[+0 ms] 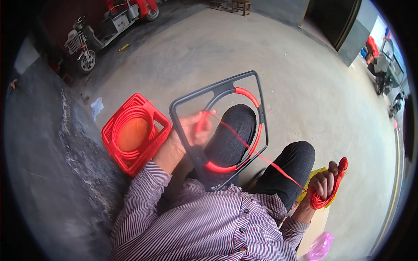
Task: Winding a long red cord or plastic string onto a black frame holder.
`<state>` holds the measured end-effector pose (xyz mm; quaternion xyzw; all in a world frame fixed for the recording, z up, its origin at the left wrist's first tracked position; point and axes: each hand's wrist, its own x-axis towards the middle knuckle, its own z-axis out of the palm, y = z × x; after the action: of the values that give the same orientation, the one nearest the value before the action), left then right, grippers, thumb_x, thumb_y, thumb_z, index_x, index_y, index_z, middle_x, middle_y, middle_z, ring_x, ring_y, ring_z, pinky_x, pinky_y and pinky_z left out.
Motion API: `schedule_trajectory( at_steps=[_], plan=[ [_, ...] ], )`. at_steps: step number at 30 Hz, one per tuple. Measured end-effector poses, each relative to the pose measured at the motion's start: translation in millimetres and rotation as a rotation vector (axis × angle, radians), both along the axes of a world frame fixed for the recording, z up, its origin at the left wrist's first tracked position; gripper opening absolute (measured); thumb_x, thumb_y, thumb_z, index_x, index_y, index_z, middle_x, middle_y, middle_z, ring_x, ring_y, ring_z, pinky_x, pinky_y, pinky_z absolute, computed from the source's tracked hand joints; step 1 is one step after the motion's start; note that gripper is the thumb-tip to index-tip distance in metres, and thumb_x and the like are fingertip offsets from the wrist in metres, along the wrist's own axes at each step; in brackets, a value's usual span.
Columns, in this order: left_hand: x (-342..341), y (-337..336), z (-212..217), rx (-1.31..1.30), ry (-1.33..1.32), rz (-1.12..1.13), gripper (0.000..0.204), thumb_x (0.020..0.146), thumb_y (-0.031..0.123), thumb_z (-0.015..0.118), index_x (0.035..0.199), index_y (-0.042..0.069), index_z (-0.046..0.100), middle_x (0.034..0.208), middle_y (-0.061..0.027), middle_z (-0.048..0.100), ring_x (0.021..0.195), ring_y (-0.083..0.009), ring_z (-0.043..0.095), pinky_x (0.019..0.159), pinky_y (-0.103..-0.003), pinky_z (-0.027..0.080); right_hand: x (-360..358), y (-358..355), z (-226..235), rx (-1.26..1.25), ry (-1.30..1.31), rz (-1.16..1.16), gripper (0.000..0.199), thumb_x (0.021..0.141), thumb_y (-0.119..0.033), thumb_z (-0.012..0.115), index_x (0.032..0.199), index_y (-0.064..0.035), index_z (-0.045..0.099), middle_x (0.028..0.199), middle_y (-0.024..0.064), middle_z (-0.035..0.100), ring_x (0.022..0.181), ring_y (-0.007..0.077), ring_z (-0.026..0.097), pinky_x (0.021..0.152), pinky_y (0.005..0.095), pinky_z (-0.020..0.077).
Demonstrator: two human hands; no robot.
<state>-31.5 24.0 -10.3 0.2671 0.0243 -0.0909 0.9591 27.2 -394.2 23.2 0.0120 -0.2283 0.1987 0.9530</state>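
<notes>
L hand (193, 129) grasps dark-grey, rectangular, ring-centred, plastic-looking frame (217, 92) above dark-trousered knees (236, 126) — prob. light, stiff; best held at outer rim. R hand (321, 185) clenched on thin red ribbon bundle (321, 203) — prob. soft, slippery.

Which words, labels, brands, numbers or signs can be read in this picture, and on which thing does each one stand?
None that I can read for sure.
Pale panel of the parked scooter: dark marks, too small to read.
Dark frame at the left hand: faint pale mark near its bottom corner, too blurred to read.
</notes>
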Motion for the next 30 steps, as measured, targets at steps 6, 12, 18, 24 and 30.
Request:
schedule_trajectory(
  at_steps=[6,12,18,24,30],
  plan=[
    [-10,12,-12,0.070,0.066,0.066,0.046,0.099,0.039,0.040,0.112,-0.001,0.057,0.070,-0.0096,0.061,0.046,-0.0116,0.041,0.039,-0.025,0.029,11,-37,-52,-0.224,0.076,-0.106,0.036,0.103,-0.034,0.034,0.102,0.0006,0.042,0.053,-0.0007,0.034,0.039,0.0077,0.029,0.037,0.0222,0.0289],
    [-12,3,-5,0.018,0.109,0.078,0.038,0.094,0.034,0.045,0.099,0.000,0.062,0.064,-0.0100,0.055,0.045,-0.0134,0.041,0.037,-0.026,0.028,14,-46,-84,-0.535,0.296,-0.375,0.037,0.099,-0.038,0.044,0.105,-0.0018,0.052,0.060,-0.0024,0.044,0.043,0.0081,0.037,0.042,0.0228,0.0311],
    [-22,5,-4,-0.021,-0.063,-0.015,0.041,0.090,0.033,0.049,0.104,-0.003,0.061,0.079,-0.0175,0.062,0.049,-0.0134,0.044,0.040,-0.025,0.031,-18,-6,-84,-2.162,-0.681,-0.833,0.017,0.086,-0.023,0.065,0.092,-0.0095,0.057,0.061,0.0048,0.058,0.048,0.0199,0.057,0.043,0.0334,0.0416],
    [-29,-32,29,0.084,-0.024,0.151,0.038,0.093,0.017,0.052,0.124,-0.005,0.052,0.119,-0.0189,0.056,0.065,-0.0107,0.049,0.053,-0.023,0.042,-43,57,-61,-2.566,-1.265,-0.448,0.027,0.081,-0.034,0.068,0.085,-0.0089,0.057,0.062,0.0172,0.061,0.059,0.0372,0.062,0.054,0.0441,0.0483],
    [-33,-72,44,0.200,-0.067,0.229,0.031,0.090,0.013,0.060,0.120,0.006,0.057,0.105,-0.0140,0.060,0.066,-0.0123,0.055,0.050,-0.023,0.042,-6,115,-41,-1.632,-0.583,-0.339,0.028,0.088,-0.023,0.063,0.104,-0.0025,0.055,0.079,0.0092,0.062,0.072,0.0200,0.065,0.065,0.0319,0.0494]
  ],
)
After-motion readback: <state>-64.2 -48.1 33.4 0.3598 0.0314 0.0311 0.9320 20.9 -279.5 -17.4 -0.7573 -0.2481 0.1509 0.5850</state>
